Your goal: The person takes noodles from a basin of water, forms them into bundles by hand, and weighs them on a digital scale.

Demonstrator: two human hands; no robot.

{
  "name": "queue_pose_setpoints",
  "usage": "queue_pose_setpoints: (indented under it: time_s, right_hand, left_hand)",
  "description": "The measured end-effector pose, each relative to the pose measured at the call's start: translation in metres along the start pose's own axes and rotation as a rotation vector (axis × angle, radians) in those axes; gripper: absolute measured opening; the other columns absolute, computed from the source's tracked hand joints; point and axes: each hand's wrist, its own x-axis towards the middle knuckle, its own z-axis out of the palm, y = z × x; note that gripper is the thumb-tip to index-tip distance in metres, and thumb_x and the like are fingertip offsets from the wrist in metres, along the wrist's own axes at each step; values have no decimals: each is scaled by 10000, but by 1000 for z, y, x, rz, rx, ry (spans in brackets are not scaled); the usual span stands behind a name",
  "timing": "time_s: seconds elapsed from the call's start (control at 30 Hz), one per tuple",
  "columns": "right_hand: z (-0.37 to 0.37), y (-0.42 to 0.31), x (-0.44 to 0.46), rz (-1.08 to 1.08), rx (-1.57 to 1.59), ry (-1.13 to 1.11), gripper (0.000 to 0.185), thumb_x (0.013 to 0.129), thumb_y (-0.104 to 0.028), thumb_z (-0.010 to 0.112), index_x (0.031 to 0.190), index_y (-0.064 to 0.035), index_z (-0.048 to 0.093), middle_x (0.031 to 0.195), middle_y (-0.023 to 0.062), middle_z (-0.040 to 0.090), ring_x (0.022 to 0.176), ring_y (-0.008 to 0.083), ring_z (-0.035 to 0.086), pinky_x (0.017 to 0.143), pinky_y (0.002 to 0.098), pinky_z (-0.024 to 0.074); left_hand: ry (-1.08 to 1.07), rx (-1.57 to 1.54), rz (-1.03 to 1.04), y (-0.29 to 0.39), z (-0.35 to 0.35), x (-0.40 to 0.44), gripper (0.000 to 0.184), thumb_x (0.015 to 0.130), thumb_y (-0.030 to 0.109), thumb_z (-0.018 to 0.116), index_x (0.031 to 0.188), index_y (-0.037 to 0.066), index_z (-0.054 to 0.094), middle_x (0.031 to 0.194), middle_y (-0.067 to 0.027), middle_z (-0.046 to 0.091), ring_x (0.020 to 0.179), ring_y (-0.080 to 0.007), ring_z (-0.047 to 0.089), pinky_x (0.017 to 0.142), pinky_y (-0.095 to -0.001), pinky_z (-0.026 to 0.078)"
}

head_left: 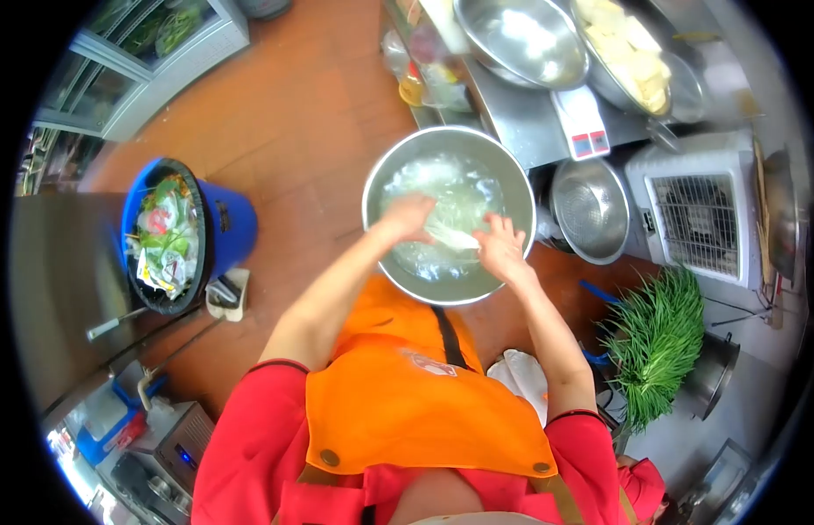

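A large round metal bowl (520,179) of cloudy water stands in front of me. Over the water my left hand (410,218) and my right hand (501,247) hold a pale, whitish piece (449,234) between them. Its left end lies in the fingers of my left hand, its right end at the fingertips of my right hand. What the piece is made of cannot be made out. Neither hand touches the rim.
A blue bin (232,223) of scraps stands left. At the upper right are a steel table (525,131), metal bowls and a scale (582,122). Farther right are a perforated bowl (590,212), a white cooler (695,214) and green stalks (656,346). Part of another person shows lower right.
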Motion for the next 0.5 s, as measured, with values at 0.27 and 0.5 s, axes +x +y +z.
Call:
queue_pose_setpoints:
  time_s: [0.27,0.5]
  right_hand:
    - [-86,-2,-17,94,1317,-154,313,900,-210,577,1140,-9,587,934,74,636,980,189,593,852,307,443]
    - [-161,-17,-24,-35,1843,-88,170,937,-161,519,931,5,557,862,86,591,821,228,632,685,338,538]
  left_hand:
    - [-178,-1368,72,84,-55,14,590,970,526,373,1284,53,535,1217,-94,574,1086,-182,540,955,-319,414]
    - [-102,-1663,46,123,-78,-7,711,938,613,272,1257,30,526,1107,-131,623,918,-240,637,859,-358,493]
